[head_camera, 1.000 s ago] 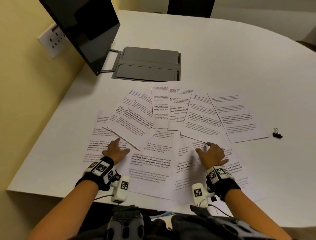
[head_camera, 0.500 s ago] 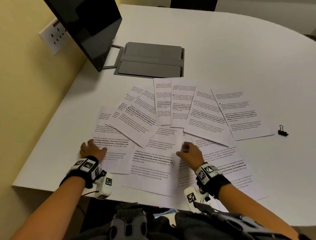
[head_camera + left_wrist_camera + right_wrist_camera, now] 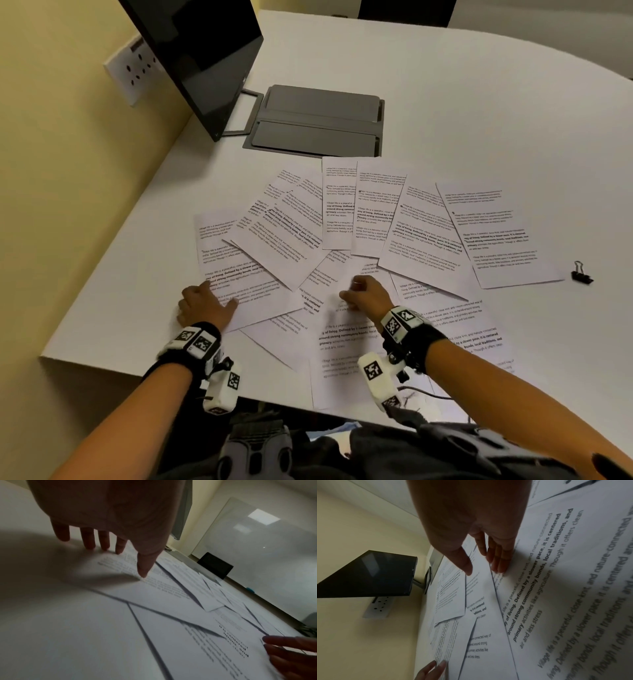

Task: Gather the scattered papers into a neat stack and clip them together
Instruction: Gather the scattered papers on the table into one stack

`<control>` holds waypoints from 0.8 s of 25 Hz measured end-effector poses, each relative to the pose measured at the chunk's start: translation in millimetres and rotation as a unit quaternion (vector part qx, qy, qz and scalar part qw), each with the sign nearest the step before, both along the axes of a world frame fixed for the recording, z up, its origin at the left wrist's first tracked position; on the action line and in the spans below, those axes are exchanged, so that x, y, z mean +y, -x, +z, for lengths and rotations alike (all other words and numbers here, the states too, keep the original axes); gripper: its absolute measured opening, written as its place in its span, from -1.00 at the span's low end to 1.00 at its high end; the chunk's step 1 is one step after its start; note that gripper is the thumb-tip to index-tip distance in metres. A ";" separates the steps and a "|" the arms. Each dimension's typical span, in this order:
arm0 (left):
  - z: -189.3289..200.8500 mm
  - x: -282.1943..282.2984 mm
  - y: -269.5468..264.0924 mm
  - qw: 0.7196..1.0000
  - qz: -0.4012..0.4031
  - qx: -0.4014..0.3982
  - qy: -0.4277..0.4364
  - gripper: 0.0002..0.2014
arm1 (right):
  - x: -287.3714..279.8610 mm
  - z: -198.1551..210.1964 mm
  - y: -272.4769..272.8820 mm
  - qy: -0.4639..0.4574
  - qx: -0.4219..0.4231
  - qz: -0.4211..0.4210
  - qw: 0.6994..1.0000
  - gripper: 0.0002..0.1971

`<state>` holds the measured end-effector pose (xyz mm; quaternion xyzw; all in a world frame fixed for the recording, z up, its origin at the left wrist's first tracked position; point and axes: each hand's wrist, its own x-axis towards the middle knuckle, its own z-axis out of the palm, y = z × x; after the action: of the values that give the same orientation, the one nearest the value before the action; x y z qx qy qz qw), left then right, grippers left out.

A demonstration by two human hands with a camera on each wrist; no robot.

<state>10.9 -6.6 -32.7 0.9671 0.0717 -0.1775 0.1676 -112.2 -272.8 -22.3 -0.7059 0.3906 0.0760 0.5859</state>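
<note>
Several printed white papers (image 3: 421,233) lie fanned and overlapping on the white table (image 3: 479,102). My left hand (image 3: 205,305) presses flat on the leftmost sheet (image 3: 239,274); in the left wrist view its fingertips (image 3: 89,546) and thumb touch that paper (image 3: 154,595), holding nothing. My right hand (image 3: 363,294) rests with straight fingers on a near middle sheet (image 3: 346,342); the right wrist view shows the right hand (image 3: 483,568) with its fingers (image 3: 500,566) flat on the page (image 3: 539,588). A small black binder clip (image 3: 581,274) lies alone to the right of the papers.
A dark monitor (image 3: 205,51) stands at the back left, with a grey folded case (image 3: 318,120) beside it, just behind the papers. A wall socket (image 3: 132,68) sits on the yellow wall. The table's near edge (image 3: 137,375) runs close under my wrists.
My right hand has slid left toward the middle, dragging its sheet over the centre one. The left hand's sheet has shifted right and now overlaps the middle papers.
</note>
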 end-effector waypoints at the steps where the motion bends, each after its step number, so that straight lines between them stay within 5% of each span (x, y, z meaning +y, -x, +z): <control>1: -4.2 -2.0 3.1 1.000 0.019 -0.011 0.014 -0.21 | 1.1 0.8 -1.4 0.019 0.003 0.014 1.000 -0.70; 4: -14.4 -1.1 5.8 0.999 0.023 0.004 0.034 -0.10 | 4.8 4.4 -0.4 0.042 -0.001 0.057 0.997 -0.58; 8: -16.4 6.5 7.1 0.995 -0.072 0.064 0.008 -0.08 | 5.0 3.0 0.8 0.020 -0.015 0.080 0.996 -0.38; 14: -15.6 15.6 24.2 0.969 -0.236 0.066 -0.014 -0.13 | 12.1 -0.3 -4.6 0.061 -0.031 0.102 0.992 -0.36; 20: -9.7 4.1 32.9 0.952 -0.301 0.032 0.041 -0.11 | 14.6 -4.1 -5.9 0.057 -0.037 0.115 0.991 -0.39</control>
<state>-21.9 -2.5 -42.4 0.9300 -0.2247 -0.2531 0.1431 -106.3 -258.2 -26.5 -0.7808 0.2890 0.0945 0.5458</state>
